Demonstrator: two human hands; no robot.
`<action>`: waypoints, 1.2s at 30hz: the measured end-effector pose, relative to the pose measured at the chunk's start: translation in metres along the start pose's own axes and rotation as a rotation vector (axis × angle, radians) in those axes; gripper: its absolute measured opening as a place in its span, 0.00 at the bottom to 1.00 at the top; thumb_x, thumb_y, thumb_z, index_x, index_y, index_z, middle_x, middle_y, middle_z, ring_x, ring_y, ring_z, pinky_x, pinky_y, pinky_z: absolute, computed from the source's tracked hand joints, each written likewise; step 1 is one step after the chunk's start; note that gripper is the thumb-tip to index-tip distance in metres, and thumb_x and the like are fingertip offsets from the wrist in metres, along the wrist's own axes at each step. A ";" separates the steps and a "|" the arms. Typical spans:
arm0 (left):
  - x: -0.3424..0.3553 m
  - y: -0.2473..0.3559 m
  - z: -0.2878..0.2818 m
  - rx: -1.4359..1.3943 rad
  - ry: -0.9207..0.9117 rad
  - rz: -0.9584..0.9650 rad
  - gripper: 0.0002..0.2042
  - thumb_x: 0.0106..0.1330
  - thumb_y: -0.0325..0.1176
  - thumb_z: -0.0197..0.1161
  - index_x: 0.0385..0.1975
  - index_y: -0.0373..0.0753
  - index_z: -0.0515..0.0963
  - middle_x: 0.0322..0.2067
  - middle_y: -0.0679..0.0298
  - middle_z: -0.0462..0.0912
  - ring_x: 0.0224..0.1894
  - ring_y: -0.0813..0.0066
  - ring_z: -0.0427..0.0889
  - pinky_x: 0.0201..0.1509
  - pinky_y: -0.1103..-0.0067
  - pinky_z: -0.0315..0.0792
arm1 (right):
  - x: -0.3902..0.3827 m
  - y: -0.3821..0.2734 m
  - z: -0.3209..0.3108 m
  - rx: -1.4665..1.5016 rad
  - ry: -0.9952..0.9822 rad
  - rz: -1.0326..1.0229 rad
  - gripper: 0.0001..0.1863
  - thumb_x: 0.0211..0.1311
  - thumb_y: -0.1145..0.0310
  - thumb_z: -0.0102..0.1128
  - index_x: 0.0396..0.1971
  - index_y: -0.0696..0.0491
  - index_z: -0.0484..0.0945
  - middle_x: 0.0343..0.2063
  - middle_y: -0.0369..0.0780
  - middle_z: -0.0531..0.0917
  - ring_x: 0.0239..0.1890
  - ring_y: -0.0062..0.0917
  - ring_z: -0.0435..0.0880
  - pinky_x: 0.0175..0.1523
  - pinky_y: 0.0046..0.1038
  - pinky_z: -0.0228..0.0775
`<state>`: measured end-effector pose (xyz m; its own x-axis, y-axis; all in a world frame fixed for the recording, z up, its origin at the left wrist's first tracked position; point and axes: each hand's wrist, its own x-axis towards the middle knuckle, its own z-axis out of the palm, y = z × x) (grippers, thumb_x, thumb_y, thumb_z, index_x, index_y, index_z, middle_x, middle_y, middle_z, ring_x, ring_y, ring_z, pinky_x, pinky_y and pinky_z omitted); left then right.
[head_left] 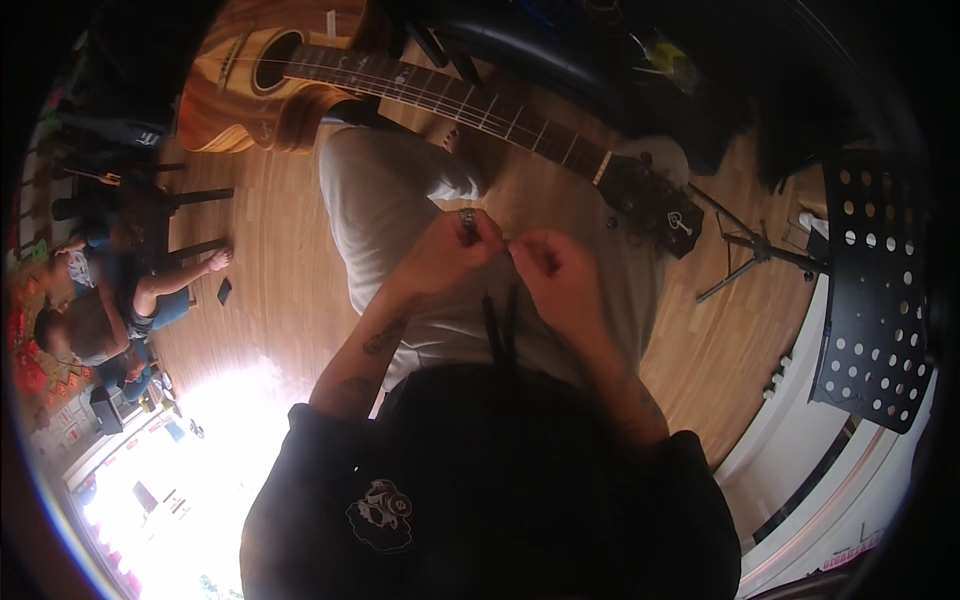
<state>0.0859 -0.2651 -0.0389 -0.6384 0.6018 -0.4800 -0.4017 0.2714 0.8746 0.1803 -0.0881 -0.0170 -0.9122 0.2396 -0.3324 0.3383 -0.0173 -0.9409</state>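
Note:
My left hand (455, 252) and my right hand (556, 275) meet fingertip to fingertip above my lap. Both are closed in a pinch, and whatever lies between the fingers is too small to make out. A ring sits on a finger of the left hand. Beyond them an acoustic guitar (222, 100) lies across the view, its wooden body at the far left. The fretted neck (450, 100) slopes down to a dark headstock (650, 208) close to my right knee. Some strings show along the neck. Grey trousers (375, 215) cover my legs beneath the hands.
A black perforated music stand (872, 300) rises at the right, with tripod legs (735, 262) beside the headstock. At the left a person (100, 320) sits near a dark chair (185, 200). A small dark phone-like object (224, 292) lies on the wooden floor (275, 230). Bright light fills the lower left.

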 end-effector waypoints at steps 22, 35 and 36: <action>-0.012 0.040 0.011 -0.767 -0.376 -0.009 0.08 0.72 0.36 0.54 0.36 0.38 0.72 0.24 0.69 0.70 0.24 0.83 0.63 0.30 0.83 0.59 | 0.005 -0.036 -0.014 0.597 -0.174 -0.019 0.04 0.69 0.76 0.59 0.40 0.59 0.80 0.34 0.35 0.85 0.36 0.11 0.80 0.42 0.15 0.71; -0.008 0.040 0.014 -0.774 -0.330 0.002 0.05 0.69 0.33 0.55 0.36 0.41 0.69 0.21 0.72 0.66 0.22 0.84 0.62 0.27 0.83 0.57 | 0.004 -0.035 -0.013 0.410 -0.121 -0.050 0.04 0.67 0.76 0.62 0.40 0.58 0.80 0.29 0.30 0.82 0.29 0.06 0.74 0.33 0.13 0.63; -0.009 0.039 0.015 -0.761 -0.328 -0.004 0.04 0.69 0.33 0.55 0.35 0.41 0.68 0.21 0.72 0.65 0.22 0.84 0.61 0.27 0.83 0.56 | 0.002 -0.034 -0.013 0.370 -0.132 -0.051 0.04 0.67 0.76 0.62 0.40 0.58 0.80 0.30 0.30 0.82 0.29 0.06 0.74 0.33 0.13 0.64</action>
<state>0.0860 -0.2494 0.0003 -0.4595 0.8222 -0.3359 -0.8134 -0.2377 0.5308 0.1696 -0.0747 0.0151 -0.9558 0.1226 -0.2671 0.2073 -0.3627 -0.9085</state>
